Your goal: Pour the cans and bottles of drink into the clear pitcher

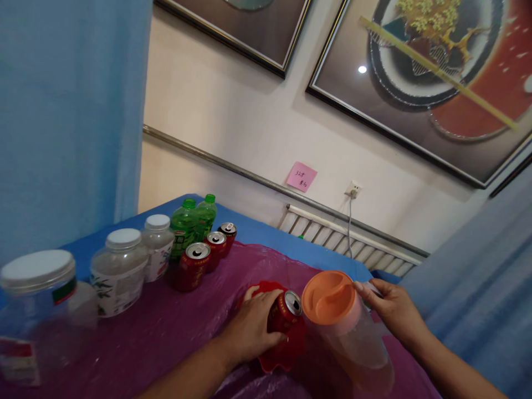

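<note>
The left hand [251,327] reaches in from the near edge, fingers wrapped round a red can [285,313] tilted over a red dish [286,346]; the right hand [393,310] grips the handle side of an orange-lidded pitcher [344,327] just right of the can; the handle itself is hidden; far left stand three more cans [208,252], two green bottles [193,221] and white-lidded jars [120,271] on the purple cover [166,327].

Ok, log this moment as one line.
left hand: grips red can over red dish | right hand: holds orange-lidded pitcher
</note>
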{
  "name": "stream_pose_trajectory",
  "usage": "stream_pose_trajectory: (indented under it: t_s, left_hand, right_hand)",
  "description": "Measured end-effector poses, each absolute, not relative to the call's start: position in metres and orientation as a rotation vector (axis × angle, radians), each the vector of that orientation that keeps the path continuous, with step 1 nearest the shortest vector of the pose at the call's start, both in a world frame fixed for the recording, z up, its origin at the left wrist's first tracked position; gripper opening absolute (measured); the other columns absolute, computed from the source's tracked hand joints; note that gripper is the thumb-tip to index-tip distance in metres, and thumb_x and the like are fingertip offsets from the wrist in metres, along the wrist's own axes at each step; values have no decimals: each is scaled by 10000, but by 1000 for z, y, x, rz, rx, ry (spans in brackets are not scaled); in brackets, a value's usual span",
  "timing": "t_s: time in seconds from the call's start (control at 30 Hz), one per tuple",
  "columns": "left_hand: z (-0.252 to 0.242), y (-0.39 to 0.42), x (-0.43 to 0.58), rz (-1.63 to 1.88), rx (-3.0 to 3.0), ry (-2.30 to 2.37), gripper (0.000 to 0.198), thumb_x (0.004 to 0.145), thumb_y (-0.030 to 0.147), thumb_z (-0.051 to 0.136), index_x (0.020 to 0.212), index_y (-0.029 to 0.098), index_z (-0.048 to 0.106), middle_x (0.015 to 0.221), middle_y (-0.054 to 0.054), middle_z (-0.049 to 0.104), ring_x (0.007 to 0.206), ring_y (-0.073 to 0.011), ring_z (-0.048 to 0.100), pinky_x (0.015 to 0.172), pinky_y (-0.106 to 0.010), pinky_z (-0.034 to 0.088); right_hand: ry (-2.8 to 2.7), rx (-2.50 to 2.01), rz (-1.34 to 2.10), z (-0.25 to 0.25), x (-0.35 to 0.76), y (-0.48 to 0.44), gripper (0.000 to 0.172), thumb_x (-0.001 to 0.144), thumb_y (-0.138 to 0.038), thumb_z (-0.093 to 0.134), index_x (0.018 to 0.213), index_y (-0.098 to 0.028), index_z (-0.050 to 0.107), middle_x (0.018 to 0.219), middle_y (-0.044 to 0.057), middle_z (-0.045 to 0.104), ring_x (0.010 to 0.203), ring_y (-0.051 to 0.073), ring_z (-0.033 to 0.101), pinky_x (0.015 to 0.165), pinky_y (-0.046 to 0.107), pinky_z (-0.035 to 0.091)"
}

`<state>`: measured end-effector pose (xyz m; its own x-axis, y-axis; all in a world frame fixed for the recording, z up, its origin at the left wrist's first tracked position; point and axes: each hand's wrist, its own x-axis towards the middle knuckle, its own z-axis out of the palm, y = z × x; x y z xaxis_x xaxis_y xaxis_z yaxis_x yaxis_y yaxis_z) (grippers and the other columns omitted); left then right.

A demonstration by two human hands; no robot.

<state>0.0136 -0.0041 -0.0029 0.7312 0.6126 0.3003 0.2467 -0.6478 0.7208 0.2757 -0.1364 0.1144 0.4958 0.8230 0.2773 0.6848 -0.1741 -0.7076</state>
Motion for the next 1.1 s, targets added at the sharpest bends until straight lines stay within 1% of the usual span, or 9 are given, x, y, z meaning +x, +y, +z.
stream_pose_trajectory:
  t_s: [0.13, 0.27, 0.53, 0.7, 0.93, 1.1]
  left_hand:
    - [-2, -5, 14, 715, 2247, 654, 658, 649, 242, 756, 1283, 301, 591, 1324, -43, 694, 1282, -338, 586, 1211, -557, 205]
    - [-2, -6, 14, 696, 2242, 660, 657, 648, 236, 771, 1279, 295, 596, 1324, -57, 693, 1283, -337, 584, 1210, -580, 178]
    - [-1, -5, 14, 671, 2251, 665, 662, 660, 283, 790, 1291, 293, 591, 1356, -74, 678, 1299, -342, 574, 1211, -579, 174]
    - [-3, -5, 14, 666, 2245, 668, 677, 660, 268, 788, 1303, 290, 575, 1350, -74, 679, 1306, -339, 567, 1216, -574, 159]
    - [-3, -5, 14, 655, 2260, 659, 639, 675, 316, 786, 1279, 304, 579, 1331, -55, 688, 1291, -341, 577, 1212, -546, 194]
    - [2, -7, 14, 631, 2228, 668, 656, 658, 267, 789, 1279, 299, 579, 1311, -50, 694, 1285, -325, 581, 1219, -548, 166]
  right_hand:
    - [-1254, -1934, 222, 117, 274, -136, 582, 692, -736, 665, 502, -230, 449, 524, -47, 341, 514, 119, 329, 464, 253, 305]
    - [-1268, -1946, 214, 118, 273, -136, 576, 694, -734, 658, 506, -232, 446, 531, -46, 338, 515, 120, 330, 469, 257, 307]
    - [-1258, -1938, 224, 118, 274, -136, 571, 693, -731, 666, 513, -229, 463, 522, -46, 354, 515, 119, 329, 463, 254, 314]
    - [-1266, -1952, 218, 118, 275, -136, 570, 700, -736, 649, 522, -231, 453, 527, -44, 354, 522, 123, 337, 454, 251, 308]
    - [-1301, -1989, 246, 120, 274, -136, 555, 734, -730, 611, 555, -230, 447, 550, -46, 343, 535, 121, 335, 476, 252, 317]
    - [-1306, -2006, 217, 120, 273, -136, 556, 730, -726, 611, 550, -240, 408, 548, -49, 324, 535, 119, 323, 473, 253, 299]
